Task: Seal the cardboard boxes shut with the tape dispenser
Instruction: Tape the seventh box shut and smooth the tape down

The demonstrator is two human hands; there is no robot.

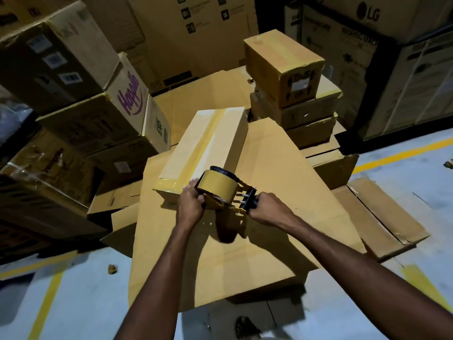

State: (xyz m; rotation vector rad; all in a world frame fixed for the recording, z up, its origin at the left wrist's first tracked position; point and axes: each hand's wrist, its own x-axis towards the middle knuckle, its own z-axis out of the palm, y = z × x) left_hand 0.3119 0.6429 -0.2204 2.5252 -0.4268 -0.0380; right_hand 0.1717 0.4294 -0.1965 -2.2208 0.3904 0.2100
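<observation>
- Worn brown cartons stand stacked at the far left. They carry white labels, and one has purple lettering on its side.
- A long narrow box of smooth tan cardboard lies on a large flat carton. Its flaps are closed, and a glossy tan strip of tape runs along its top seam and wraps over its near end. Its contents are hidden.
- The left hand is at the near end of that box, fingers curled round the front of the tape dispenser, beside the roll.
- The dispenser has a yellow metal frame and holds a wide roll of tan tape on a black hub. It sits between the two hands, just off the box's near right corner; whether it touches the box cannot be told.
- The right hand grips the dispenser's black handle, fingers wrapped tight.
- To the right, small closed boxes form a stack; the top one is fully covered in shiny tan tape.
- The grey floor bears yellow painted lines.
</observation>
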